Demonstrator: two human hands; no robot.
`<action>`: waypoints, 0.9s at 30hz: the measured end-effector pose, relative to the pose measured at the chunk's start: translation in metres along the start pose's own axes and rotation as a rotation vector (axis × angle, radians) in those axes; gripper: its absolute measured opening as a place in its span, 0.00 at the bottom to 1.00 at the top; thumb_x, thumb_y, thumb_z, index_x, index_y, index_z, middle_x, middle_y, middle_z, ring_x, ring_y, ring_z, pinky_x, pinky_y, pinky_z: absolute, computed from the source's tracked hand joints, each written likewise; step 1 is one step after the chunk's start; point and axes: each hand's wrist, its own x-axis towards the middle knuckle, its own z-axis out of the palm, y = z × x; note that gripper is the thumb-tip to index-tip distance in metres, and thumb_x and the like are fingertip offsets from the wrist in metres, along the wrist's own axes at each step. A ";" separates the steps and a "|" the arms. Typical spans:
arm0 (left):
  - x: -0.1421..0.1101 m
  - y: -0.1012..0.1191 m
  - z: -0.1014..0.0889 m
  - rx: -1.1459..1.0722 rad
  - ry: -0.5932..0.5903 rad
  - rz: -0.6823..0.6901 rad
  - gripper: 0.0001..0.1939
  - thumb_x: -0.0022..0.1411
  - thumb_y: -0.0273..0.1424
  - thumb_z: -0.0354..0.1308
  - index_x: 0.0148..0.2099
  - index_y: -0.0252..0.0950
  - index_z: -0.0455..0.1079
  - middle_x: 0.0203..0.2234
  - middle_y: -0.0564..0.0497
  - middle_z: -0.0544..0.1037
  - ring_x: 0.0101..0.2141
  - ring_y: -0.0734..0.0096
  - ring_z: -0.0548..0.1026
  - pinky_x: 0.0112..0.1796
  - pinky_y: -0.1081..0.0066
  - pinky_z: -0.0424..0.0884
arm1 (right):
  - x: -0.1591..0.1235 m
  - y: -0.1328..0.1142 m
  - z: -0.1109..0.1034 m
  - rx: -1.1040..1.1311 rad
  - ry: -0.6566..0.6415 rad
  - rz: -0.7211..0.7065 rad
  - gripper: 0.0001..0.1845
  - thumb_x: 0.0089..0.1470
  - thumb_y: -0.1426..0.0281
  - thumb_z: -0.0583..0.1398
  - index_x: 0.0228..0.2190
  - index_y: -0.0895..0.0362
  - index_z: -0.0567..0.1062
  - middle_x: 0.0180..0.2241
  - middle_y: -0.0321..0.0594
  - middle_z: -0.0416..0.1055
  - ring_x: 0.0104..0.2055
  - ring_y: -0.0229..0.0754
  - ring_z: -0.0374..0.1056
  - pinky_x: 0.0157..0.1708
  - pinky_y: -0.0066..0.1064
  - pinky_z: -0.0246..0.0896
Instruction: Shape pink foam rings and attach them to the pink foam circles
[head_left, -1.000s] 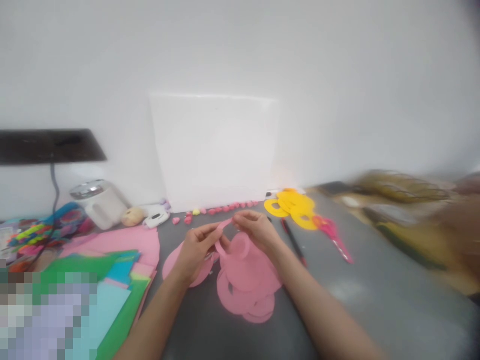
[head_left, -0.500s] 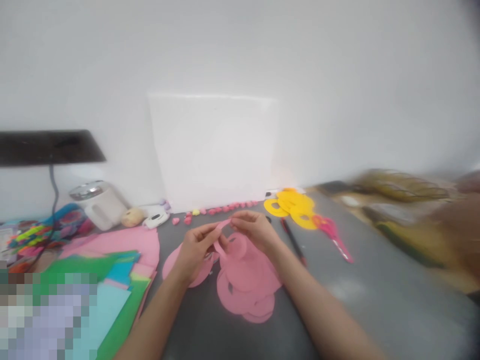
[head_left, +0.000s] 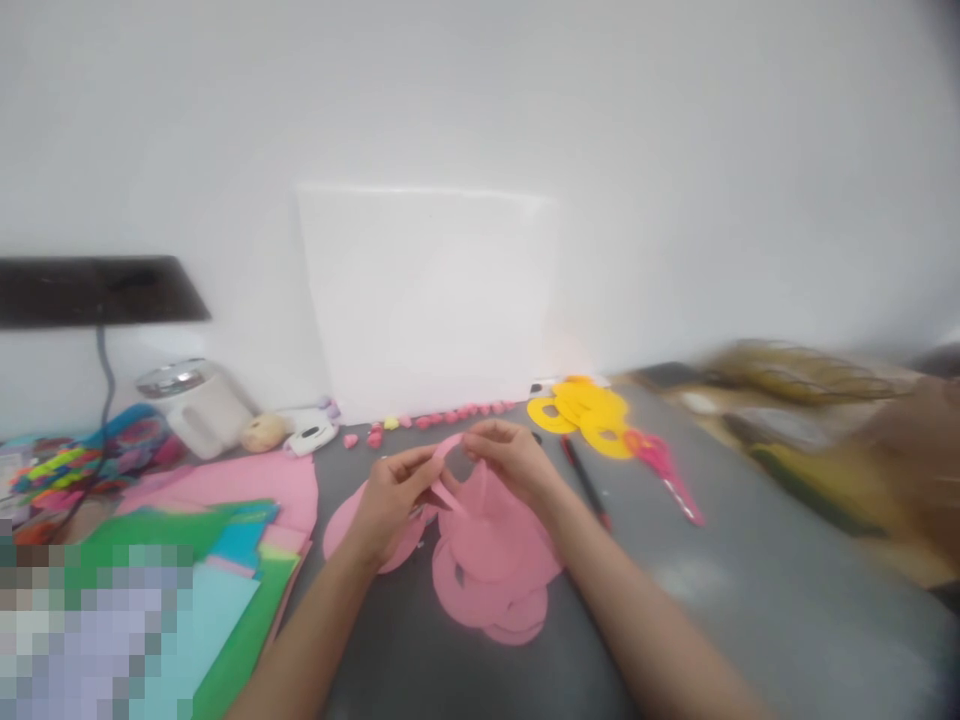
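Between my two hands is a curled pink paper ring (head_left: 448, 447), raised above the grey table. My left hand (head_left: 395, 492) pinches its left side, fingers closed. At the ring's upper right, my right hand (head_left: 511, 458) grips the edge between thumb and fingers. Below and behind the hands lies an overlapping heap of pink paper rings (head_left: 480, 590). Another pink round piece (head_left: 341, 525) rests under my left hand and is partly covered by it.
Yellow paper rings (head_left: 589, 405), pink-handled scissors (head_left: 664, 470) and a dark pen (head_left: 585, 482) lie to the right. Coloured sheets (head_left: 232, 620) are stacked at left. Small pink beads (head_left: 450, 413) line the back before a white board (head_left: 431, 300). A white lidded container (head_left: 199, 410) leans against the wall.
The held strip has opened into a wider, rounder loop between my fingers, its lower part swung downward. Both hands stay in nearly the same place.
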 end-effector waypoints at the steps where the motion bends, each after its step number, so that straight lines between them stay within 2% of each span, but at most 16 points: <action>1: 0.000 0.000 0.000 0.001 0.000 -0.001 0.12 0.55 0.37 0.60 0.32 0.32 0.74 0.22 0.50 0.73 0.21 0.76 0.70 0.24 0.75 0.66 | 0.000 0.000 0.000 -0.001 0.009 0.004 0.11 0.32 0.67 0.70 0.20 0.58 0.77 0.19 0.35 0.71 0.23 0.33 0.64 0.28 0.28 0.59; 7: 0.001 -0.002 -0.003 -0.033 0.018 0.000 0.13 0.54 0.37 0.61 0.36 0.32 0.75 0.19 0.52 0.70 0.21 0.75 0.68 0.23 0.75 0.65 | 0.001 0.001 0.001 -0.006 0.023 0.012 0.11 0.30 0.67 0.71 0.21 0.58 0.78 0.19 0.36 0.72 0.22 0.34 0.64 0.25 0.27 0.60; 12: 0.002 -0.006 -0.006 -0.040 0.031 -0.004 0.15 0.55 0.36 0.61 0.43 0.33 0.75 0.20 0.53 0.71 0.21 0.77 0.67 0.22 0.76 0.62 | 0.002 0.002 0.002 0.059 0.036 0.026 0.12 0.31 0.67 0.71 0.23 0.57 0.79 0.23 0.37 0.74 0.26 0.36 0.68 0.33 0.30 0.65; 16: 0.003 -0.005 -0.005 -0.050 0.051 -0.005 0.15 0.55 0.36 0.61 0.44 0.34 0.75 0.20 0.53 0.72 0.21 0.77 0.68 0.23 0.76 0.63 | 0.001 0.001 0.002 0.077 0.031 0.051 0.13 0.29 0.68 0.71 0.24 0.57 0.79 0.26 0.39 0.76 0.30 0.38 0.71 0.37 0.33 0.65; 22: 0.002 -0.003 -0.003 -0.073 0.021 -0.009 0.15 0.55 0.36 0.61 0.42 0.34 0.75 0.20 0.52 0.73 0.22 0.75 0.70 0.25 0.74 0.66 | 0.000 0.001 0.001 0.063 0.020 0.043 0.12 0.31 0.69 0.71 0.23 0.58 0.78 0.21 0.35 0.73 0.24 0.33 0.67 0.29 0.27 0.64; 27: 0.002 -0.003 -0.003 -0.088 0.068 -0.036 0.16 0.52 0.35 0.63 0.43 0.34 0.76 0.21 0.51 0.75 0.22 0.76 0.69 0.23 0.76 0.64 | 0.001 0.001 0.001 0.094 0.052 0.032 0.12 0.30 0.68 0.71 0.21 0.57 0.77 0.20 0.32 0.72 0.24 0.32 0.67 0.30 0.26 0.64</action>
